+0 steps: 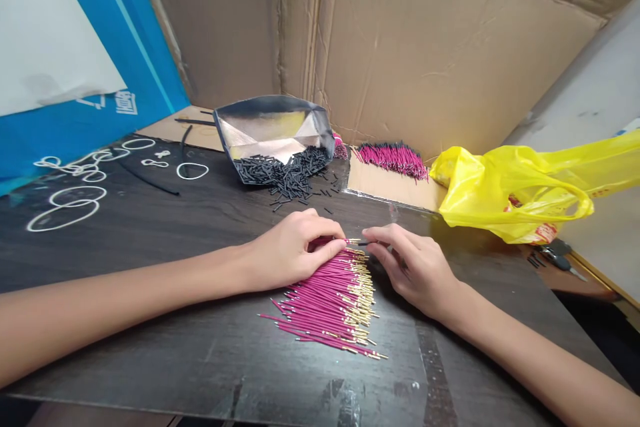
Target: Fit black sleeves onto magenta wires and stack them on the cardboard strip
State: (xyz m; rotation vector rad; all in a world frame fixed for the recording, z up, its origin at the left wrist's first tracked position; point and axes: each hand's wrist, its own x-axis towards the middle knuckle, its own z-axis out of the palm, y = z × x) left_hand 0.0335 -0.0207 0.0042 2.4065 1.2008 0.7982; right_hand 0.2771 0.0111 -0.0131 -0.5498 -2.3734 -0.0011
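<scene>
My left hand [295, 247] rests over the upper end of a spread of short magenta wires [320, 297] with gold pin tips [361, 300]. Its thumb and index finger pinch one wire, whose gold tip [353, 241] points right. Facing it, my right hand [413, 263] is closed with thumb and forefinger on a small black tube [363, 244]. The tube lies very near the gold tip; whether they touch I cannot tell. Behind the hands, many more black tubes [285, 177] spill from a folded open box [225, 130].
Several magenta wires with black ends [393, 159] lie on a cardboard sheet [385, 187] at the back. To the right sits a yellow plastic bag [480, 180], with keys [563, 259] near it. White rubber bands [193, 171] are scattered on the left. Cardboard walls [440, 47] close off the back.
</scene>
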